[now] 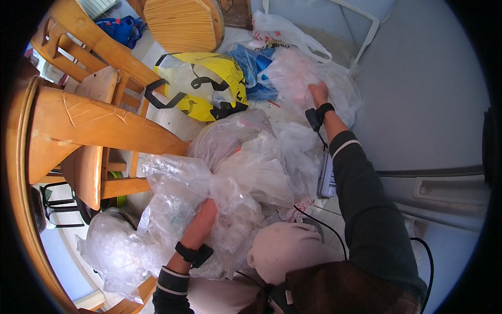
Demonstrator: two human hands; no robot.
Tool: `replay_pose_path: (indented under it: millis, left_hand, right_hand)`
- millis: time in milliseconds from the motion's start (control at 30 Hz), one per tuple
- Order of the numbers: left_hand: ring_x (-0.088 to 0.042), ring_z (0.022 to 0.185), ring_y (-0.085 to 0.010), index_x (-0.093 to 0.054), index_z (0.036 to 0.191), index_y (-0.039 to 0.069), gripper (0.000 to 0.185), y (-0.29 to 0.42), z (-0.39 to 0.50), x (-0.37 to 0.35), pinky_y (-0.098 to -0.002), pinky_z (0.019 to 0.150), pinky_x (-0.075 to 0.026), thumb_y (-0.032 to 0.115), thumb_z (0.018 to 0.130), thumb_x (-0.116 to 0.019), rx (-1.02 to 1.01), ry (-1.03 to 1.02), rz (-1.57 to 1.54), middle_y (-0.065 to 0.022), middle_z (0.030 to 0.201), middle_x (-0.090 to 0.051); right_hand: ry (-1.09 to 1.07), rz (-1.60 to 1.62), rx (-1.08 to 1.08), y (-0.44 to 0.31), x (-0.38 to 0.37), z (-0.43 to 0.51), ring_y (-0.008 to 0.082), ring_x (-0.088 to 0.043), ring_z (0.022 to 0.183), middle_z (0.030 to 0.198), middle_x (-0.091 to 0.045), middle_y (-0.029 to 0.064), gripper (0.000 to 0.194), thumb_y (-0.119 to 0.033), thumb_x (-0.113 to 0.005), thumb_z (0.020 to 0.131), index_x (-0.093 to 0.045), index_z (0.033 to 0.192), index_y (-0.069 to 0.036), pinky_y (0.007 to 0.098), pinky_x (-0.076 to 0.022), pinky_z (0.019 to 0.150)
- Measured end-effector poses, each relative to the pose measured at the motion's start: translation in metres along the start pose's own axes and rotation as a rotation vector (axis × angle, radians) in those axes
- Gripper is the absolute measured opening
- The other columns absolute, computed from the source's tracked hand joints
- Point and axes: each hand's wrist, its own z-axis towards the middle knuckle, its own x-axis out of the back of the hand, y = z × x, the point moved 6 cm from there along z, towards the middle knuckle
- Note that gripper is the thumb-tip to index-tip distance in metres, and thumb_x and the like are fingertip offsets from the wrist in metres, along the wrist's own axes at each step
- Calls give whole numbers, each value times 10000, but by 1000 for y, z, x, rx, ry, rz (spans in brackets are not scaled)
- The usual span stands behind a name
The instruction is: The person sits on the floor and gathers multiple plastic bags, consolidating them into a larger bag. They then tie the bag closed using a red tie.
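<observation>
A large heap of clear plastic bags (pixel 231 184) fills the floor in front of me. My left hand (pixel 208 208) is sunk into the near side of this heap, and crumpled film hides its fingers. Farther off, beside the grey appliance, my right hand (pixel 318 93) has its curled fingers on a pinkish translucent plastic bag (pixel 292 74). Its fingertips are hidden in the film. Just behind that lies a white carrier bag (pixel 288 33) with printing on it. A yellow shopping bag (pixel 196 84) with black handles lies to the left, clear plastic inside it.
A wooden table leg (pixel 113 121) and wooden chairs (pixel 88 172) crowd the left. On the right stands a large grey appliance (pixel 419 90), probably a refrigerator. Blue plastic (pixel 255 66) lies beside the yellow bag. More clear film (pixel 113 243) is at lower left. A black cable (pixel 325 223) crosses near my knee.
</observation>
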Motion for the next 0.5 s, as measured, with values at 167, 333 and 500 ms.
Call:
replay_pose_path:
  millis: [167,333,500]
  left_hand:
    - [-378,1249,-363,-346,1335,-20,446,-11,-1,-3,-378,1067,-283,104,913,-416,15,16,5,-233,1332,-405]
    - [-330,1310,-300,-324,1384,15,499,-38,-6,-10,-356,1091,-247,214,940,-435,55,-19,115,-172,1398,-375]
    - [-408,1224,-379,-343,1329,-55,421,-28,-6,-10,-398,1047,-314,114,944,-361,-107,38,311,-271,1304,-422]
  right_hand:
    - [-143,-163,61,3,-7,-25,382,-577,1016,1092,-611,212,545,-295,-632,687,-540,1171,-61,430,-447,864]
    - [128,-31,221,-55,32,-77,383,-599,917,944,-627,218,531,-275,-638,691,-540,1159,-46,438,-467,777]
    - [-112,-83,388,-63,18,-215,415,-597,819,876,-623,221,426,-262,-639,708,-545,1045,-20,468,-477,708]
